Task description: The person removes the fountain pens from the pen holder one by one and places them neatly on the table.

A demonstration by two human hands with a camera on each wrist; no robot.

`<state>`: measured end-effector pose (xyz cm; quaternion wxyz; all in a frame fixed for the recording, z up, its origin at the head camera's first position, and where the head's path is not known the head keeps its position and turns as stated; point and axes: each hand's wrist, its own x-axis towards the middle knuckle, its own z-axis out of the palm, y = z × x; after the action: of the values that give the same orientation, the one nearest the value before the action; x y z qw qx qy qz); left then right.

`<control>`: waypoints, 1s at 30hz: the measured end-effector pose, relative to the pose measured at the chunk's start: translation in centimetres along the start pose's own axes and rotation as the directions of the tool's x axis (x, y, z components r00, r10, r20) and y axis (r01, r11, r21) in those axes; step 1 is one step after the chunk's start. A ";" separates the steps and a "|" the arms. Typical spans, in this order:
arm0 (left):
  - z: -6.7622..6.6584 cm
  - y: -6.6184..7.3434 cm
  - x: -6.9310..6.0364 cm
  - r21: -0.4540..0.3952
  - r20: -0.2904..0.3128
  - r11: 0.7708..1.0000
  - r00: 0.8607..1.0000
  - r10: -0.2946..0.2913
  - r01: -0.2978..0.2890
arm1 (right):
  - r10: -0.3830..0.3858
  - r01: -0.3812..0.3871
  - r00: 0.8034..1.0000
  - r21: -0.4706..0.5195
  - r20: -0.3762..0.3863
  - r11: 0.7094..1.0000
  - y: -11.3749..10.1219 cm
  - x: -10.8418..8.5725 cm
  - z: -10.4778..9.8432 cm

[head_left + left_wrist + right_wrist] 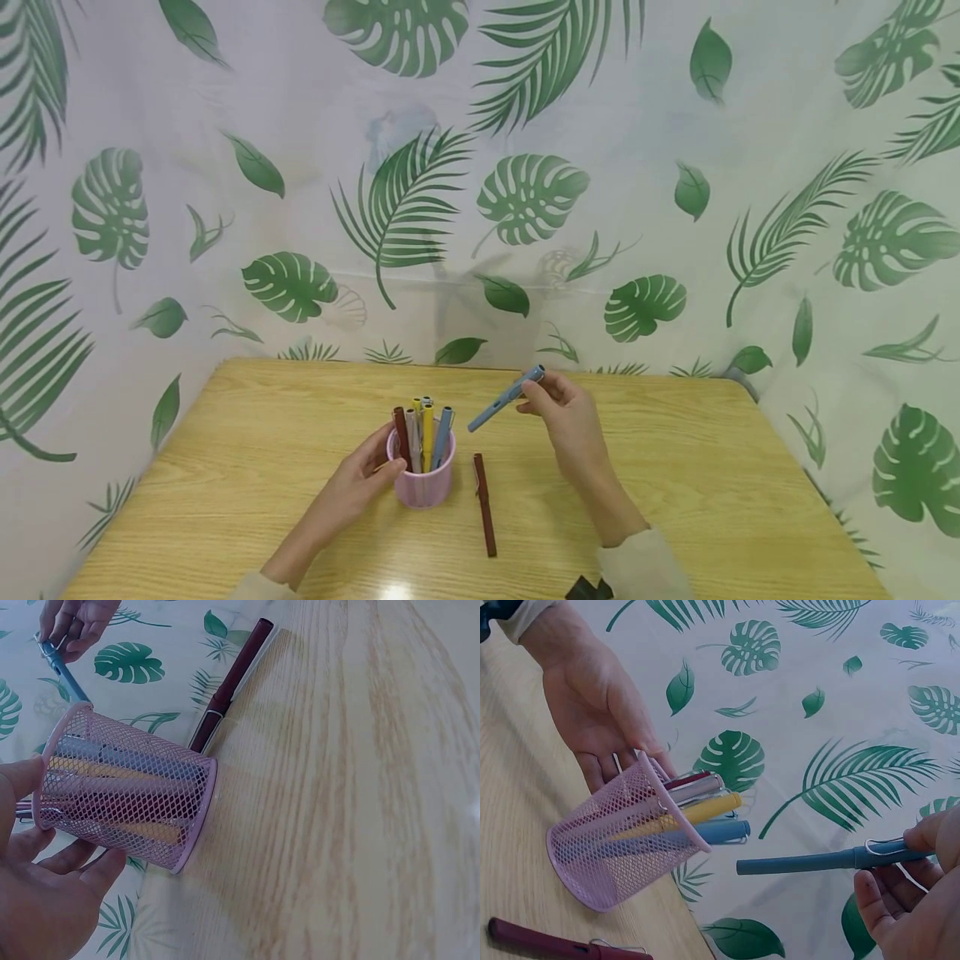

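A pink mesh pen holder (423,490) stands upright on the table with several pens in it: dark red, grey, yellow and blue. My left hand (358,481) holds it from the left, thumb at the near rim and fingers around the far side. In the left wrist view those fingers lie along the mesh cup (124,791). My right hand (573,425) pinches a blue pen (504,400) by its capped end, above the table. Its lower end points down-left toward the cup, apart from it. A dark red pen (484,504) lies on the table right of the cup.
The wooden table (712,483) reaches back to a white cloth (660,233) printed with green leaves, which hangs behind and at both sides. A small black object (588,588) shows by the right sleeve at the bottom edge.
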<state>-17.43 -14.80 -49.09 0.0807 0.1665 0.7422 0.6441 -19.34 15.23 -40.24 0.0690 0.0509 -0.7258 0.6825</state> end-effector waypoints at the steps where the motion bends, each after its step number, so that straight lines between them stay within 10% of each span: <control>1: 0.0 0.0 0.0 0.001 -0.001 1.000 1.000 -0.002 0.002 | 0.002 -0.002 1.000 0.006 -0.004 1.000 0.0 0.0 -0.2; 30: 0.1 0.2 -0.3 -0.005 -0.008 1.000 1.000 -0.019 0.019 | 0.014 -0.014 0.999 0.007 -0.039 1.000 0.9 -0.2 -4.1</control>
<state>-17.12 -14.77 -48.97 0.0843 0.1567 0.7424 0.6459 -19.14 19.42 -40.87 0.0783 0.0328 -0.7223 0.6864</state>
